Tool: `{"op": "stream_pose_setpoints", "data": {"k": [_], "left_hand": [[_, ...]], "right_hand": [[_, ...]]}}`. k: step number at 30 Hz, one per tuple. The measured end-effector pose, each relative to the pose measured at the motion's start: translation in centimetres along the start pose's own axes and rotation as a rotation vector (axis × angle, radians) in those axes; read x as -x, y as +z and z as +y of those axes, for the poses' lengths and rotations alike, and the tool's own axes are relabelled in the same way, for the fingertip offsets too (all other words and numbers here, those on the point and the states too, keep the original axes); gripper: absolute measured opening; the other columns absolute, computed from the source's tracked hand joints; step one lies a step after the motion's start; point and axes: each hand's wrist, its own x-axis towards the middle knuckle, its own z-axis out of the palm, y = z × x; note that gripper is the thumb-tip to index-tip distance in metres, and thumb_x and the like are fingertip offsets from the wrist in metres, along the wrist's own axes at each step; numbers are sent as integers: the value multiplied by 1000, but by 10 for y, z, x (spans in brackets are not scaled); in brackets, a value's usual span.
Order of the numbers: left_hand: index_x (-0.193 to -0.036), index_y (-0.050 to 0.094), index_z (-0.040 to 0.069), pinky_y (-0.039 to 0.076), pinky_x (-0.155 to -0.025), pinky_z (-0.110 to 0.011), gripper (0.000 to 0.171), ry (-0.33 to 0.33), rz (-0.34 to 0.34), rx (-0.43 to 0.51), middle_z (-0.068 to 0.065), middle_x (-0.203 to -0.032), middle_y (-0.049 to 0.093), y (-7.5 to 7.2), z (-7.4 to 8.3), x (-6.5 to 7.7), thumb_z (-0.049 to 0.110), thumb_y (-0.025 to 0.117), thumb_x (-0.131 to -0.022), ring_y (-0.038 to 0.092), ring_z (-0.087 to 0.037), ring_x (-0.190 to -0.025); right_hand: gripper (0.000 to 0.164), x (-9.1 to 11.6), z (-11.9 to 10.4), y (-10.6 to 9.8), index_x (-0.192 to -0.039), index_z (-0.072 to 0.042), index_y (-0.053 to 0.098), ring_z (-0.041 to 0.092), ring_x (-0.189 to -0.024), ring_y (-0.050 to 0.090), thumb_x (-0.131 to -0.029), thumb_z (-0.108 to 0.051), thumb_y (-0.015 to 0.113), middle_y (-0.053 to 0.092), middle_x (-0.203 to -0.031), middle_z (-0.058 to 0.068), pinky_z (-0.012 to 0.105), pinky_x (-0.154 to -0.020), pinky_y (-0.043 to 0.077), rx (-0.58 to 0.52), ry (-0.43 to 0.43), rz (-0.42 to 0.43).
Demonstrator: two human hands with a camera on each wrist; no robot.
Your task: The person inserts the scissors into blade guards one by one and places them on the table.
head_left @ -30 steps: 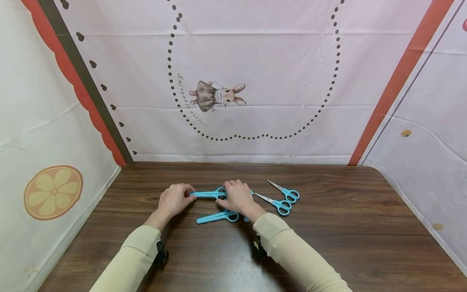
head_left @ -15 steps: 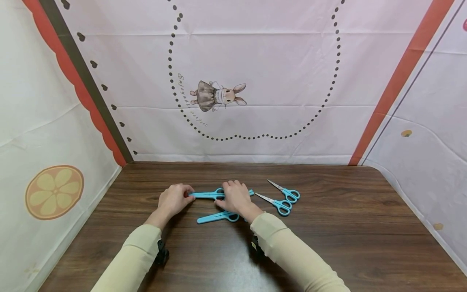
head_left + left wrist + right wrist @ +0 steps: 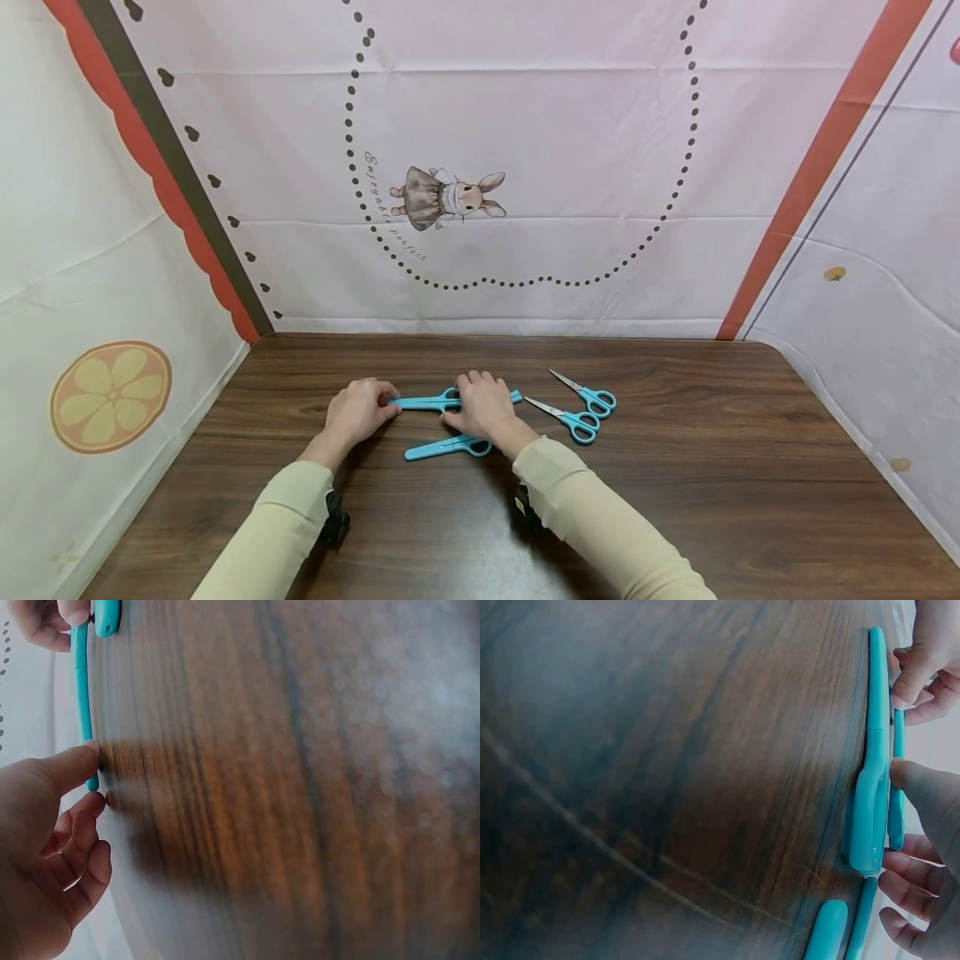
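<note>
Light blue scissors (image 3: 429, 403) in a matching blade cover lie crosswise near the back of the table. My left hand (image 3: 360, 414) pinches the covered tip between thumb and index finger; the left wrist view shows the cover's end (image 3: 91, 780) between them. My right hand (image 3: 486, 407) grips the handle loops, thumb on the near side and fingers behind, partly hiding them. A second pair of covered scissors (image 3: 435, 448) lies just in front, closest in the right wrist view, its handle close to my right hand.
Right of my right hand, two pairs of uncovered scissors (image 3: 598, 402) lie with bare blades toward the upper left. A blue piece (image 3: 516, 397) shows past my right fingers. Two rounded blue ends (image 3: 827, 930) appear low in the right wrist view. A printed cloth (image 3: 570, 167) hangs behind the table.
My right hand has shifted slightly left along the handle, showing more of the blue piece at its right. The left hand keeps its pinch and has hardly moved.
</note>
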Motion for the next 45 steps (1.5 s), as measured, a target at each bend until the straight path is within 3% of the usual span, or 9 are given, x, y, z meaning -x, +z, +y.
{"op": "stream_pose_setpoints", "data": {"k": [11, 25, 38, 45], "left_hand": [[-94, 70, 23, 40, -52, -29, 15, -5, 12, 31, 3, -81, 59, 1, -1, 0, 30, 71, -80, 52, -11, -66], [-93, 70, 22, 42, -55, -30, 13, -43, -12, 77, 4, -81, 60, -1, -1, -1, 26, 71, -80, 53, -12, -68], [-94, 69, 20, 38, -55, -30, 14, -34, -31, 83, 1, -82, 56, -3, 1, 1, 23, 71, -80, 49, -14, -67], [-99, 68, 18, 41, -58, -32, 20, -44, -42, 72, 0, -86, 57, -6, 2, 2, 23, 71, -80, 51, -15, -71]], "right_hand": [[51, 4, 0, -2, -118, -13, 57, 24, -99, 51, -83, -50, 60, 55, -110, 6, 37, -79, 41, -87, 17, 6], [53, 1, 0, 4, -120, -15, 57, 23, -101, 50, -83, -52, 59, 53, -112, 4, 36, -78, 38, -76, 31, -10], [54, 1, 3, 3, -123, -16, 56, 23, -104, 49, -83, -53, 58, 53, -114, 4, 37, -80, 37, -78, 28, -26], [50, 2, 5, 1, -124, -15, 56, 23, -104, 50, -87, -49, 55, 55, -113, 4, 38, -83, 39, -128, 17, -20]]}}
